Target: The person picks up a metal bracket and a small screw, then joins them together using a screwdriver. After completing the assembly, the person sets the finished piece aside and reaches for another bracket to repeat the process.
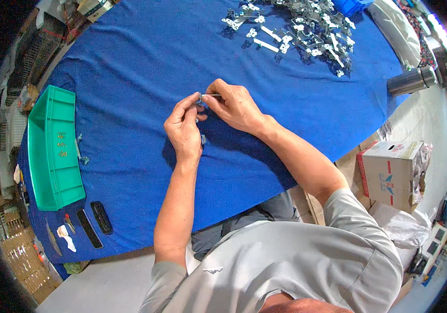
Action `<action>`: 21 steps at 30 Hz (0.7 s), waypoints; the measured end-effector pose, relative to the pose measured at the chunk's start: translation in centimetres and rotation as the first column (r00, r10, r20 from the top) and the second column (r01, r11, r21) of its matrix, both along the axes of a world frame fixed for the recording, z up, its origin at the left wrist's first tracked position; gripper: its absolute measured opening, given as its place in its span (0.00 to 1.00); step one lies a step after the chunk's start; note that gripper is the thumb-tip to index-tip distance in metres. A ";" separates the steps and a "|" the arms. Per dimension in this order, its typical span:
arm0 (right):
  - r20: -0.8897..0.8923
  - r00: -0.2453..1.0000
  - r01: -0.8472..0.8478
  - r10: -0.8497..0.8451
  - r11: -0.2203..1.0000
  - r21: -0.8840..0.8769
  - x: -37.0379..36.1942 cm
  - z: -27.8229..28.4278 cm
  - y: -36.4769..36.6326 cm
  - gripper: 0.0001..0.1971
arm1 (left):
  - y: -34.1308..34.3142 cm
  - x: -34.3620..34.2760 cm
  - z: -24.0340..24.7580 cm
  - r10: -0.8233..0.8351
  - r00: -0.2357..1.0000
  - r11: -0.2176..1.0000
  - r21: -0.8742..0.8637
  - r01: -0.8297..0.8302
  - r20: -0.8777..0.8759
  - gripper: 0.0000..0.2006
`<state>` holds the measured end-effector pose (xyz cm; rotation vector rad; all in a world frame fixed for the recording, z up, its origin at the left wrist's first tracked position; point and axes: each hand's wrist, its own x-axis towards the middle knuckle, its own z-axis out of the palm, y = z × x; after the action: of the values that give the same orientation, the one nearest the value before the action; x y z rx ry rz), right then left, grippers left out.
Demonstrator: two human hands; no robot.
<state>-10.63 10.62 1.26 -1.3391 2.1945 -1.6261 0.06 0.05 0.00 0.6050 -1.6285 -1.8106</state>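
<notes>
My left hand (183, 130) is closed in a pinch on a small metal fitting (200, 99), mostly covered by the fingers. Against the same spot, my right hand (236, 107) pinches a thin metal strip (212, 95) whose near end meets the fitting; whether it is a tool or part of the fitting I cannot tell. Another small metal piece (203, 139) shows beside my left wrist. At the far right lies a heap of silver and dark metal fittings (312, 36), with several loose ones along its left side.
Blue cloth (129, 68) covers the table. A green plastic bin (43, 141) with small brass-coloured pieces stands left, a loose fitting (81, 151) beside it. Near it lie a black case (101, 217) and a dark flat bar (89, 228). A steel flask (412, 81) and cardboard box (388, 175) are right.
</notes>
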 end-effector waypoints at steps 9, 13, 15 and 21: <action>0.030 0.999 -0.013 0.013 1.000 0.017 -0.3 -0.4 0.1 0.12 | -0.1 0.0 -0.4 -0.001 1.000 1.000 0.008 0.001 -0.025 0.13; 0.029 0.999 -0.021 0.020 0.998 0.059 -0.7 -0.8 0.3 0.11 | 0.2 -0.1 -0.2 0.025 1.000 0.999 0.027 -0.024 -0.011 0.12; 0.034 0.999 -0.034 0.030 0.991 0.132 -0.7 -0.8 0.2 0.10 | 0.1 -0.1 -0.2 0.025 1.000 1.000 0.010 -0.024 -0.009 0.12; 0.031 0.999 -0.018 0.018 1.000 0.012 -0.6 -0.4 0.3 0.11 | 0.2 -0.1 0.1 0.025 1.000 1.000 0.019 -0.025 -0.009 0.13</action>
<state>-11.20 10.94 0.85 -1.3173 2.1652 -1.6130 -0.04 0.24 0.07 0.6213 -1.5932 -1.8098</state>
